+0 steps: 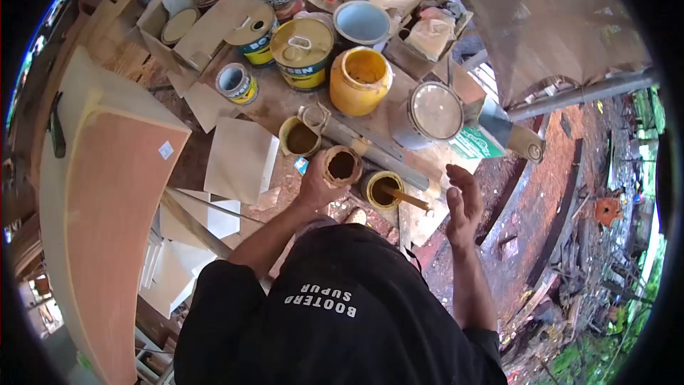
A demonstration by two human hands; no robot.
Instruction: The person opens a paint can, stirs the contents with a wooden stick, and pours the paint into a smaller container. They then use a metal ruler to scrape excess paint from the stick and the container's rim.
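My left hand (314, 192) is wrapped round a cup-like container (343, 166) with an uneven rim and a dark inside. My right hand (464, 208) is raised at the right with fingers apart, holding nothing. Between my hands stands a small can (380, 198) with dark liquid in it. A flat wooden stick (405, 197) leans out of that can toward my right hand. Just beyond my left hand is another open container (299, 137) with brown contents. What the cup-like container holds is too dark to make out.
Behind are a yellow tub (360, 89), a grey-blue bucket (361, 23), a lidded yellow can (302, 53) and a large lidded tin (435, 112). A grey pipe (388, 157) lies across the table. A large curved wooden panel (117, 192) fills the left. A cardboard box (427, 32) holds wrapped items.
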